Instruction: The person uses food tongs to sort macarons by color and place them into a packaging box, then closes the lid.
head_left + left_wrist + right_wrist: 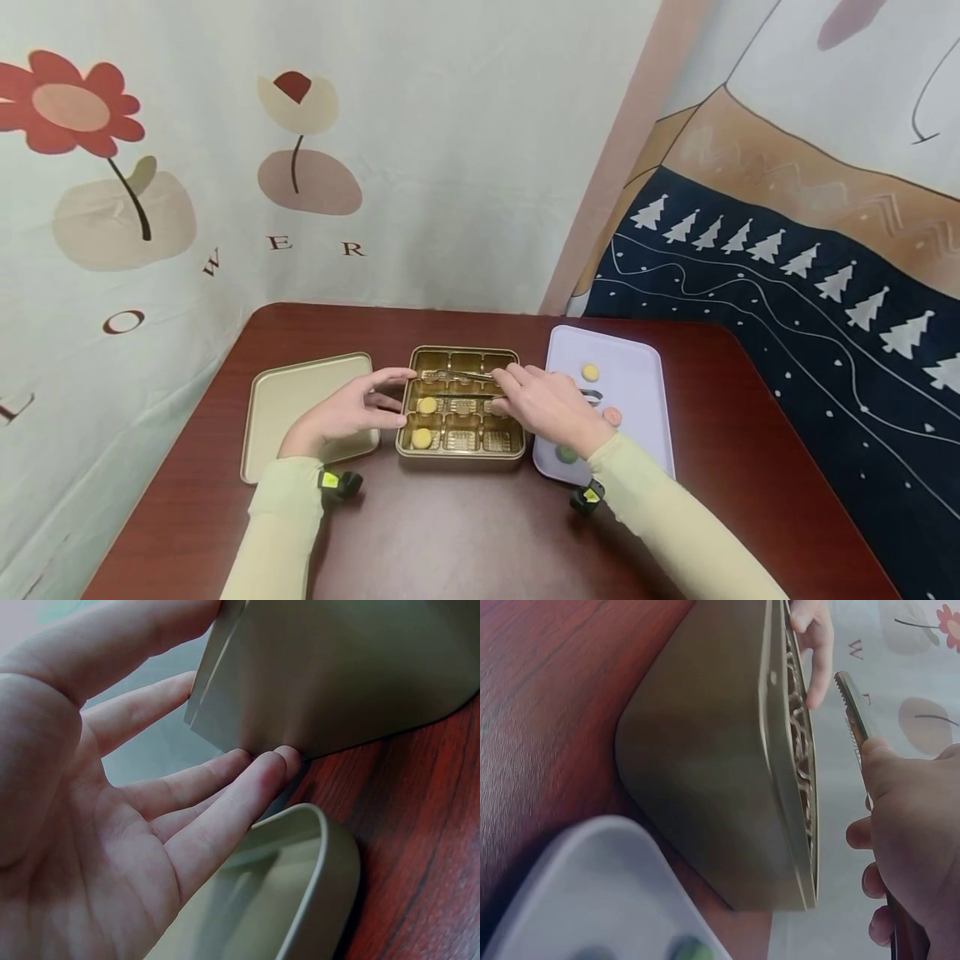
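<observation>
A gold tin (461, 454) with a divided insert stands in the middle of the table. Two yellow macaron-like rounds (422, 438) sit in its left column, in the middle and near rows. My left hand (341, 412) touches the tin's left side, thumb and fingers spread along it; the left wrist view shows fingertips (289, 761) against the wall. In my right hand (551, 404) I hold metal tongs (468, 377), their arms reaching left over the far compartments. Nothing shows between the tong tips. Part of the right column is hidden beneath that hand.
To the right, a lavender tray (645, 375) bears a yellow round (590, 372), a pink round (612, 416) and a green round (566, 454). A shallow gold lid (300, 392) lies at the left, partly behind my left hand. Printed curtains hang behind the table.
</observation>
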`<move>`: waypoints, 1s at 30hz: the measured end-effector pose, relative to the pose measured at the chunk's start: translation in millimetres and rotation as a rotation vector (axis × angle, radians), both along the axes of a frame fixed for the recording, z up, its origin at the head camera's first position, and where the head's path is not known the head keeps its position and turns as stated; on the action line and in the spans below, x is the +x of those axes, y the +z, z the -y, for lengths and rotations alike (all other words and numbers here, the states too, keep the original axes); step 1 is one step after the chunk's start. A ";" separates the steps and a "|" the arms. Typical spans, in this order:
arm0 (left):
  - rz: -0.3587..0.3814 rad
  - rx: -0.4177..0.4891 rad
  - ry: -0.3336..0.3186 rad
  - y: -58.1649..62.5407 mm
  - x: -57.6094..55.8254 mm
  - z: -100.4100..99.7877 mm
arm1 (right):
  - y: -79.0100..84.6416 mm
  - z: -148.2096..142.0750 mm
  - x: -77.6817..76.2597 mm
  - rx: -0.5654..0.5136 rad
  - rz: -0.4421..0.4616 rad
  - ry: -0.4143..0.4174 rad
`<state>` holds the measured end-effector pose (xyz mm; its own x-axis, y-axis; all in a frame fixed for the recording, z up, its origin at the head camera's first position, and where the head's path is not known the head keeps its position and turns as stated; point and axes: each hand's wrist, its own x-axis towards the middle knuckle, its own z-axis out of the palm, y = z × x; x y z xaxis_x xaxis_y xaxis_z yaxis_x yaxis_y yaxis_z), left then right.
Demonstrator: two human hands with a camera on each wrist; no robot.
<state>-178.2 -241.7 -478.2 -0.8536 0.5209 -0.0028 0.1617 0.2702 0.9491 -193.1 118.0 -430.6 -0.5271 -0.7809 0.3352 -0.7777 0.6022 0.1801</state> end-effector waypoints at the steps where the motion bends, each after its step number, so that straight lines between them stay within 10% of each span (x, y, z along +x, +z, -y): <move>1: -0.001 0.003 -0.001 0.1 -0.2 -0.3 | 0.9 -3.0 -0.5 -0.003 0.011 -0.007; 30: 0.026 0.017 -0.011 -0.8 -0.1 1.0 | -9.5 -154.5 4.8 -0.034 0.334 -0.458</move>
